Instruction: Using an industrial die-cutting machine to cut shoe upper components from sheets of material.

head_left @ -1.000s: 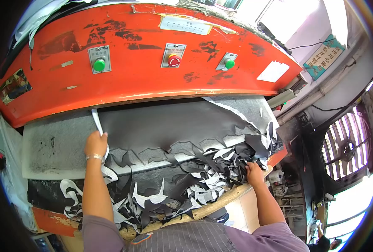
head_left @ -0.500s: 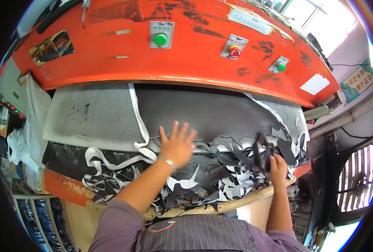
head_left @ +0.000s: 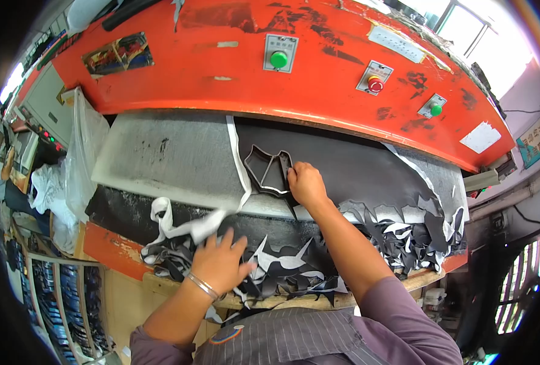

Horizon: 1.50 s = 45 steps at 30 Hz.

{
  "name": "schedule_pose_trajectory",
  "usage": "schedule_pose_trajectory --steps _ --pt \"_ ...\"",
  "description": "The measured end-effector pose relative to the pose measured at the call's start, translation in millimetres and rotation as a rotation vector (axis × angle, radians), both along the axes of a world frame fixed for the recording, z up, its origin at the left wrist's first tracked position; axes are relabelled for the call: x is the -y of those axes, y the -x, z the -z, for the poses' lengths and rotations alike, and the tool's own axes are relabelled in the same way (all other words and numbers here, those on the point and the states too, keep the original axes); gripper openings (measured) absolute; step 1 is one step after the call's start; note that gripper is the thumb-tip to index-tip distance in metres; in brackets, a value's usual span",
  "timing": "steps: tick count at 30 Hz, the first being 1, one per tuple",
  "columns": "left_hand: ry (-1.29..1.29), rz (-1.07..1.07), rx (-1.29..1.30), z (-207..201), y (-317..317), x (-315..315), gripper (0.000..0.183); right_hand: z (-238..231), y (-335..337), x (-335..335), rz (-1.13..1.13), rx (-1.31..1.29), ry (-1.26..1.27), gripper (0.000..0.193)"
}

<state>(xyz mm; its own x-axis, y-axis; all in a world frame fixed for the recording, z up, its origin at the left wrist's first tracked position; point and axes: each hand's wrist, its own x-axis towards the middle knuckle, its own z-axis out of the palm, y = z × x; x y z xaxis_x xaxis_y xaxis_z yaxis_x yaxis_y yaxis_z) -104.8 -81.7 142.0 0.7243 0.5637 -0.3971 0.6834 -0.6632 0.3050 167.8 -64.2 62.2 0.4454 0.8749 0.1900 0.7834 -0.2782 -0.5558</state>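
Note:
My right hand [head_left: 307,184] grips the side of a dark metal cutting die [head_left: 286,164], an open angular frame with a crossbar. The die rests at the left edge of a black leather-like sheet [head_left: 349,161], beside its white border strip [head_left: 234,149]. Lower left, my left hand [head_left: 219,265] has its fingers apart and holds nothing. It hovers over or touches the pile of black and white offcuts [head_left: 282,263]; contact cannot be told. Just above its fingers, a white offcut strip [head_left: 204,225] is blurred.
An orange machine beam [head_left: 221,79] spans the far side, with green buttons [head_left: 278,59] and a red button [head_left: 375,84]. A grey board [head_left: 173,161] lies left of the sheet. A wooden rail [head_left: 337,300] edges the near side; a shelf rack [head_left: 57,304] stands lower left.
My right hand has moved left and away from me, from the right-hand scraps onto the sheet, with the die. My left hand has come off the sheet toward the near scraps. The view has shifted.

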Motion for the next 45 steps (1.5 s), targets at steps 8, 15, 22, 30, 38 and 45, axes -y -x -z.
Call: schedule_pose_trajectory --steps 8,15,22,30,38,45 --pt "-0.395 -0.019 0.557 76 -57 -72 0.024 5 15 0 -0.003 0.028 0.006 0.024" --pt "-0.512 -0.136 0.569 94 -7 -80 0.018 -45 10 -39 -0.498 0.314 -0.173 0.029" --pt "-0.245 -0.331 0.466 79 7 -55 0.018 -42 7 -105 -1.238 0.681 -0.067 0.013" --pt "-0.222 -0.437 0.888 39 10 -53 0.027 -28 -34 -8 -0.268 -0.123 0.213 0.023" --pt "-0.217 -0.307 0.780 104 -57 -69 0.023 4 3 -1 -0.047 0.025 -0.043 0.025" --pt "-0.335 -0.321 0.803 117 -53 -59 0.027 13 9 44 -0.254 0.098 0.068 0.087"
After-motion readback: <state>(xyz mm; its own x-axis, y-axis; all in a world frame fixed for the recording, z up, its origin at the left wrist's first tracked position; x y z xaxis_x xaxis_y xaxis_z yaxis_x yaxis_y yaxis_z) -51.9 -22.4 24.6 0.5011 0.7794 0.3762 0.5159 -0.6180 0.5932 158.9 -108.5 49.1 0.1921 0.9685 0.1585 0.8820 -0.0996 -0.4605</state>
